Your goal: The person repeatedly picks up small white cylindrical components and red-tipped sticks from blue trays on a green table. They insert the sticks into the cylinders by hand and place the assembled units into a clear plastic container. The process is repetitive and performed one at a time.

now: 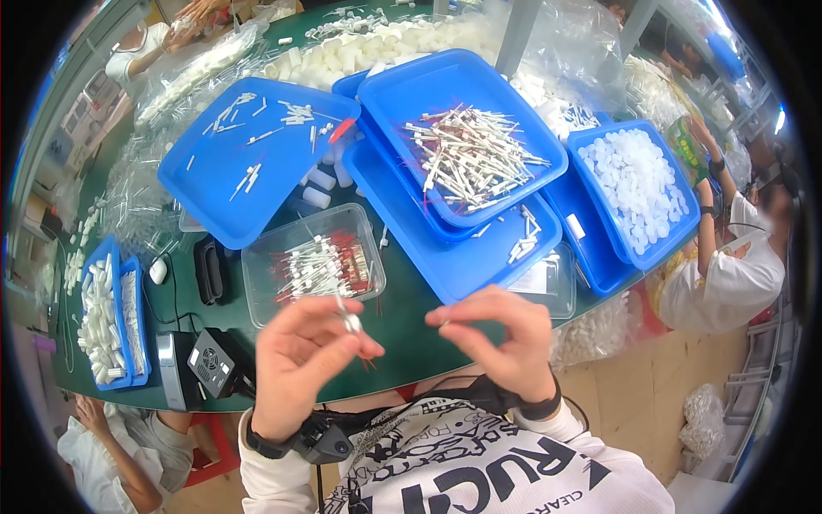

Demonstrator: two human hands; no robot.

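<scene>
My left hand point(295, 360) pinches a slim white piece with a rounded white end point(352, 323) between thumb and fingers; thin red strands show below it. To its right, my right hand point(514, 343) has thumb and forefinger pressed together on something too small to make out. The hands are apart, above the table's near edge. Just beyond my left hand stands a clear plastic box point(251, 287) holding many white sticks with red strands. Behind it, a blue tray point(257, 180) carries scattered white sticks. A stacked blue tray point(411, 86) holds a heap of similar sticks point(471, 158).
Right, a blue tray holds translucent white pieces point(634, 188). Left stand blue bins of white parts point(103, 325), a black fan-faced device point(214, 360) and a black holder point(209, 270). Loose white caps point(377, 47) cover the green table's far side. Other people work around it.
</scene>
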